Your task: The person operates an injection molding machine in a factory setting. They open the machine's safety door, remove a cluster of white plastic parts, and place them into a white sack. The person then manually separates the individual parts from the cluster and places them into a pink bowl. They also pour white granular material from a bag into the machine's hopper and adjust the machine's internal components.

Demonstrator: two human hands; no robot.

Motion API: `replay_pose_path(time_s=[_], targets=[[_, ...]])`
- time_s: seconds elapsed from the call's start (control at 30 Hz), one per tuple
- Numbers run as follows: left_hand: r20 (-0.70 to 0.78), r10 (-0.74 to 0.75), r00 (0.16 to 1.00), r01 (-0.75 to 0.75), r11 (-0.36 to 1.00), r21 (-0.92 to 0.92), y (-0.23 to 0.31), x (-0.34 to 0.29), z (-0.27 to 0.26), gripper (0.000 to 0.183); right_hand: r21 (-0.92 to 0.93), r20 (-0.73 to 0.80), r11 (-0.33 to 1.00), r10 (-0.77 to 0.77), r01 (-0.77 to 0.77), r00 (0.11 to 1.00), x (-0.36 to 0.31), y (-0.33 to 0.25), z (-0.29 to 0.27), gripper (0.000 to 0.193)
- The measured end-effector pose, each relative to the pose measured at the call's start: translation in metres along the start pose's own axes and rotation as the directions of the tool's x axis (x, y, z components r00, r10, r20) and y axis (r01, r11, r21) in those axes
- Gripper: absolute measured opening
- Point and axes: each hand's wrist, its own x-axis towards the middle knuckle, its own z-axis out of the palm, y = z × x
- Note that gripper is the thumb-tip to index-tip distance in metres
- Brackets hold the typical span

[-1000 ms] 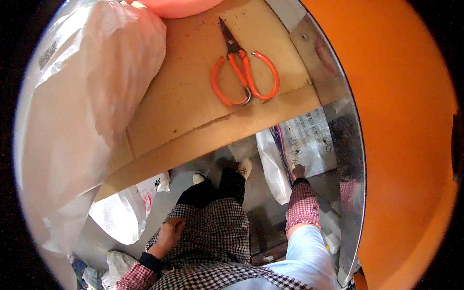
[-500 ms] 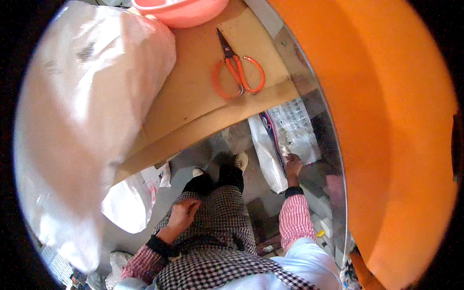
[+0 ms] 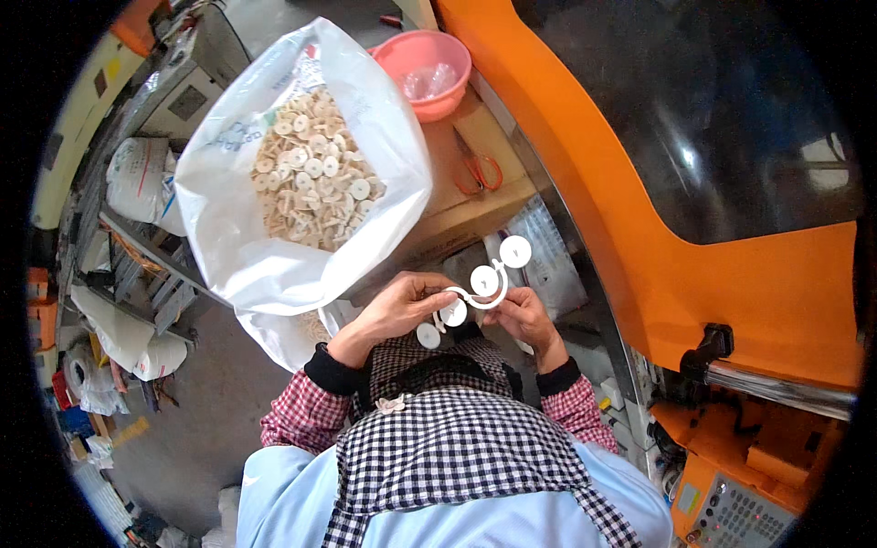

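In front of my apron, both hands hold a white moulded plastic runner (image 3: 494,302), a curved S-like strip with several round discs on it. My left hand (image 3: 402,307) pinches its left part, near one disc (image 3: 453,312); another disc hangs below the fingers. My right hand (image 3: 524,319) grips the curve under the two upper discs, its fingertips partly hidden behind the strip. Just beyond my left hand stands a large white plastic sack (image 3: 379,239), its mouth wide, with a heap of small cream-coloured disc parts (image 3: 311,173) inside.
A pink basin (image 3: 426,105) with clear plastic in it stands on a cardboard-covered bench (image 3: 457,219), near orange-handled scissors (image 3: 477,173). A printed white sack (image 3: 545,256) lies below the bench's right side. An orange machine (image 3: 585,183) with a dark window fills the right; shelving lines the left.
My right hand has come up from the printed sack below the bench. My left hand has risen from my lap, and both now hold the white runner. The view has shifted, showing the large sack's contents.
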Motion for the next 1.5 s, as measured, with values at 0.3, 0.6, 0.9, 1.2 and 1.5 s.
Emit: replay_pose_path(time_s=[0.3,0.6,0.9,1.2,1.5], targets=[[-0.377,0.065,0.924,-0.199,0.923,-0.328,0.045,-0.025,0.018,0.021,-0.392,-0.043,0.842,-0.418,0.370,0.907,0.023,-0.070,0.040,0.018],[-0.607,0.208,0.767,-0.509,0.773,-0.379,0.038,-0.010,0.042,0.016,-0.322,0.046,0.805,-0.513,0.499,0.857,0.017,-0.088,0.065,0.030],[-0.198,0.334,0.921,-0.374,0.626,-0.684,0.018,-0.022,0.025,0.013,-0.066,0.318,0.936,-0.310,0.347,0.896,0.076,-0.155,0.090,0.040],[-0.028,0.261,0.965,-0.211,0.709,-0.673,0.018,-0.023,0.006,0.018,-0.305,0.367,0.805,-0.394,0.509,0.843,0.085,-0.167,0.136,0.030],[-0.615,0.567,0.548,-0.463,0.818,0.341,0.065,-0.037,-0.001,0.016,-0.639,0.511,0.181,-0.627,0.748,0.588,0.085,-0.155,0.141,0.034]])
